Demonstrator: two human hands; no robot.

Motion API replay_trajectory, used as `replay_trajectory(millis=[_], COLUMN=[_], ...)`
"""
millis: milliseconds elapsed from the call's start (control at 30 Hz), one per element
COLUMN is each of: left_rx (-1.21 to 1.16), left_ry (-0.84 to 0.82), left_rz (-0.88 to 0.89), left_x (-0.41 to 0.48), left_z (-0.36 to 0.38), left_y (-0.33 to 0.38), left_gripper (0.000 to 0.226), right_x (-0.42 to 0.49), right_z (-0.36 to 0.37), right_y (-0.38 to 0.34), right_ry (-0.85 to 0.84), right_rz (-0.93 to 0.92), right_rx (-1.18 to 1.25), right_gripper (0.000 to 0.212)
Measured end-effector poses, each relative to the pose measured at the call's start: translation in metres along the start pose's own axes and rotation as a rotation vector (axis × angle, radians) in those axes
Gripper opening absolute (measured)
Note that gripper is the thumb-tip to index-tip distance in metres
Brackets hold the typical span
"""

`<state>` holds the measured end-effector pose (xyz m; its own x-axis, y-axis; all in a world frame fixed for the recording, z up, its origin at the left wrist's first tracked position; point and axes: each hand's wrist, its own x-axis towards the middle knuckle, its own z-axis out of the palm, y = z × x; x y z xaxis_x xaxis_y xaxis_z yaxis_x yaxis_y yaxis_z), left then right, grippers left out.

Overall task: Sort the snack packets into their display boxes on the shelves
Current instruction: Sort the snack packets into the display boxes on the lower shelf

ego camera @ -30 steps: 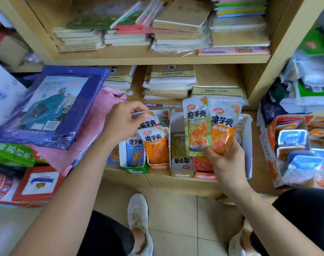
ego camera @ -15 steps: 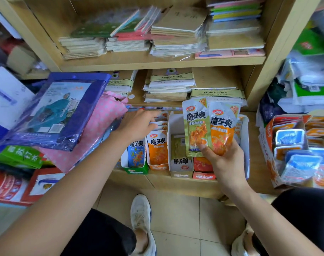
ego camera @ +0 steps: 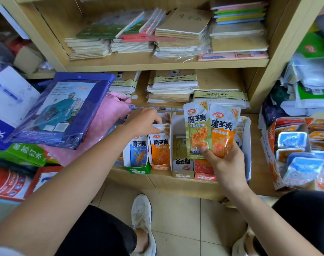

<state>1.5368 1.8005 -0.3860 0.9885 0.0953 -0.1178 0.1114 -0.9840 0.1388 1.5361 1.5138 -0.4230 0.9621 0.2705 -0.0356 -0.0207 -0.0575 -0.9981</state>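
Note:
My right hand [ego camera: 225,163] grips two snack packets fanned upright, a green one [ego camera: 197,130] and an orange one [ego camera: 223,130], above the display boxes on the low shelf. Side by side there stand a green box [ego camera: 138,170] with blue-printed packets, an orange box [ego camera: 160,166] with orange packets, a tall white box [ego camera: 183,175], a red box [ego camera: 205,176] and a blue-edged box [ego camera: 248,145]. My left hand [ego camera: 144,121] reaches over the back of the two left rows. Its thumb and fingertips pinch the top of a packet [ego camera: 162,127] there.
Stacks of notebooks [ego camera: 172,85] fill the shelves behind and above. A purple raincoat pack [ego camera: 59,111] and a pink dotted pack [ego camera: 105,124] lean at the left. An open carton of blue sealed packs [ego camera: 294,145] sits at the right. My shoe [ego camera: 141,209] is on the tiled floor.
My left hand has let go of an orange packet into the orange box and moved back to the rear of the rows. The right hand has kept its two packets nearly still.

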Motion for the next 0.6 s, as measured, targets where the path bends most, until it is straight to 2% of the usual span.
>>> replay_trajectory(millis=[100, 200, 300, 467, 600], left_rx=[-0.03, -0.159, -0.177, -0.248, -0.312], left_ry=[-0.034, -0.04, -0.017, 0.146, 0.34], left_rz=[-0.015, -0.037, -0.01, 0.002, -0.024], left_x=[-0.001, 0.0, -0.004, -0.021, -0.045], left_z=[-0.001, -0.004, -0.005, -0.025, -0.054], left_y=[0.0, -0.001, -0.001, -0.008, -0.015], left_gripper=[0.014, 0.013, 0.008, 0.006, 0.025], right_x=[0.0, -0.001, -0.001, -0.001, 0.0], right_z=[0.001, 0.001, 0.0, 0.0, 0.0], right_y=[0.001, 0.002, 0.003, 0.003, 0.003], right_ry=[-0.002, -0.009, -0.009, -0.018, -0.022], right_rz=[-0.003, -0.006, -0.006, 0.003, 0.026], right_rx=[0.002, -0.004, -0.002, 0.017, 0.05], right_gripper=[0.058, 0.061, 0.062, 0.055, 0.046])
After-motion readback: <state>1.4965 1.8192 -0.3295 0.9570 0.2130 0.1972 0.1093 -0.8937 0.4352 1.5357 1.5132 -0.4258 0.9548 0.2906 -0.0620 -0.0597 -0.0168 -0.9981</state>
